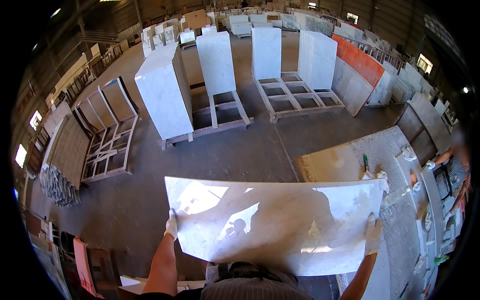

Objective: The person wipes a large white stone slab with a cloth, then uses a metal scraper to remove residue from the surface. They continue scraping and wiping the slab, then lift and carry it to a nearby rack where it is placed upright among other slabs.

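We hold a large polished white marble slab (pixel 280 225) flat before us, our gloved left hand (pixel 171 225) gripping its left edge and our gloved right hand (pixel 372 235) clasping its right edge, the glossy face mirroring our own shadowed outline. Beyond the slab, on the grey concrete floor (pixel 150 200), upright white marble slabs (pixel 165 92) stand on wooden pallets (pixel 295 97), with an orange panel (pixel 357 62) leaning at the right. At the far right, beside a grey stone worktable (pixel 395 150), another person's gloved hand (pixel 431 163) reaches in.
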A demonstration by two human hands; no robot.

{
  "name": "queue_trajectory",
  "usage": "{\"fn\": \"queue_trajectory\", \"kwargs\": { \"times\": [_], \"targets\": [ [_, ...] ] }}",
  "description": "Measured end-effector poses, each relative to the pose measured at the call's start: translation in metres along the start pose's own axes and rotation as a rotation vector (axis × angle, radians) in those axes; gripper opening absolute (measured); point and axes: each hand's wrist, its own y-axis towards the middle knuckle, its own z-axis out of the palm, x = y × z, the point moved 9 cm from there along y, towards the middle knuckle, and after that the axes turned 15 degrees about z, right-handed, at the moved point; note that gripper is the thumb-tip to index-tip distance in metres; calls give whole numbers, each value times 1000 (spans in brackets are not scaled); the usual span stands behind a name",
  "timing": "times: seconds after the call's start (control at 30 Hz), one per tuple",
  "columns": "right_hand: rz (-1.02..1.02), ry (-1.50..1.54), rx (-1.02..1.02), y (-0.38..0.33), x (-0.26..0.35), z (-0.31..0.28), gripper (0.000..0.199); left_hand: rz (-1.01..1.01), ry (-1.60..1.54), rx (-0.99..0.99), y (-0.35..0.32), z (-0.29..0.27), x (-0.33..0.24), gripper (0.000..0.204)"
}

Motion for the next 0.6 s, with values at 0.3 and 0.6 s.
{"fn": "queue_trajectory", "kwargs": {
  "times": [0.3, 0.6],
  "targets": [
    [-37, 166, 328, -41, 155, 158, 42, -22, 25, -593, 27, -177, 9, 107],
    [-371, 333, 630, 1, 354, 298, 36, 375, -534, -891, -41, -206, -3, 76]
  ]
}}
